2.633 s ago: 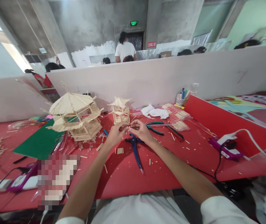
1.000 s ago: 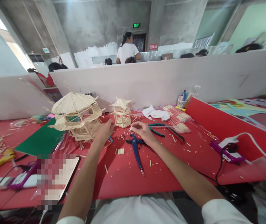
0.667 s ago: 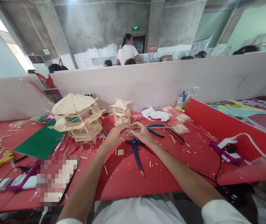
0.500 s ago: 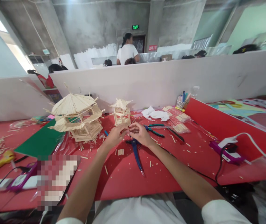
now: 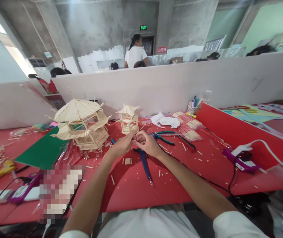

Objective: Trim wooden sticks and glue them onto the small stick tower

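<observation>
My left hand and my right hand meet above the red table, fingertips pinched together on a tiny pale stick piece too small to make out well. Both hands hover just in front of a small stick pavilion. Blue-handled pliers lie on the table right under my right hand. A small bundle of cut sticks lies below my left hand.
A large stick pavilion stands on a green mat at left. Green-handled pliers, packs of sticks, a white cloth and a pen cup lie behind. Purple glue guns sit right and left. People sit beyond the partition.
A second ago my left hand reached toward the large pavilion's base while my right rested by the pliers. Both hands have since come together and stay pinched at the fingertips.
</observation>
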Available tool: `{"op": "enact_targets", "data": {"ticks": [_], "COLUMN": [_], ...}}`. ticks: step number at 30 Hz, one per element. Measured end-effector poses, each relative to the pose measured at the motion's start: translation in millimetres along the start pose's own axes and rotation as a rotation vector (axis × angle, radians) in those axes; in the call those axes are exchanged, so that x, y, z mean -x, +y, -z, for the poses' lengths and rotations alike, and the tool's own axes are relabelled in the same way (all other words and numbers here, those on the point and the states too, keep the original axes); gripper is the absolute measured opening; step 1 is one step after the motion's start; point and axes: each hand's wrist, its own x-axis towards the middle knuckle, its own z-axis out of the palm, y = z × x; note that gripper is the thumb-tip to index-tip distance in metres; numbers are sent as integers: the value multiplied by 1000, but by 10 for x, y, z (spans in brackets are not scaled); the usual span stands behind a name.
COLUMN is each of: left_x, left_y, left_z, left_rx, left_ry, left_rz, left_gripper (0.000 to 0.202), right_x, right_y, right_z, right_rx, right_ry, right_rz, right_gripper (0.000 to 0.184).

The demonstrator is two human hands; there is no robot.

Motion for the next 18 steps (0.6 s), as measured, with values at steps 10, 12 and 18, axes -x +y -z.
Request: {"op": "enact_targets", "data": {"ticks": [10, 12, 18], "left_x": [11, 1, -39], "left_y": [54, 71, 98], "left_z": [86, 93, 37], "left_rx": [-82, -69, 93], "left_ry": [53, 97, 166], "left_rz": [27, 43, -66], "left_gripper": [26, 28, 25], "right_x": [-113, -114, -89], "right_y": [134, 137, 111], "right_z": [118, 120, 81], "right_rx": [-266, -271, -222], "right_ry": [99, 102, 46], "right_rz": [-130, -128, -108], "right_gripper": [35, 35, 33]}}
